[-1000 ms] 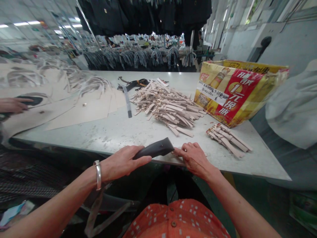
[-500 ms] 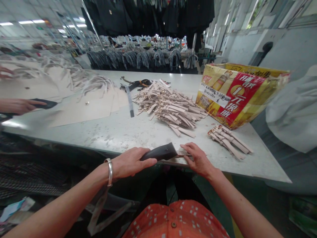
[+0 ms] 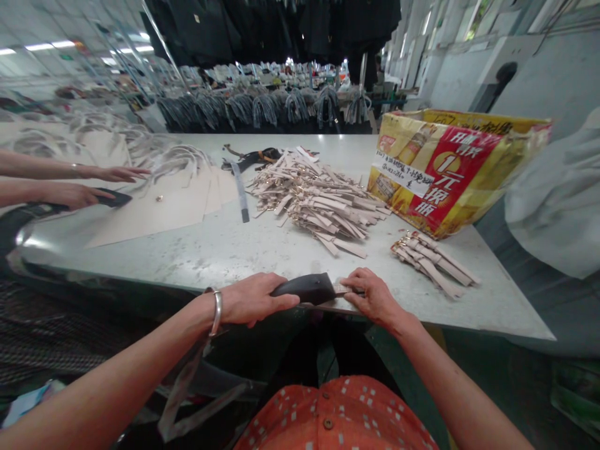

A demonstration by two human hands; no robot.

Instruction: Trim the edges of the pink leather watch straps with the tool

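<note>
My left hand is wrapped round a black hand-held tool with a blunt, widening end pointing right; its exact kind is unclear. Just off that end, at the table's front edge, my right hand pinches a small beige strap, mostly covered by the fingers. Beyond my hands lies a large heap of beige straps with gold-coloured metal fittings. A smaller bundle of beige straps rests to the right of my right hand.
A yellow and red cardboard box stands at the table's right side. At left, a co-worker's hands hold a similar black tool over beige panels with handles. Black pieces hang from a rack behind.
The co-worker's tool has moved right over the panels, and their other hand now reaches onto them. My own hands stay nearly in place; the view has shifted slightly.
</note>
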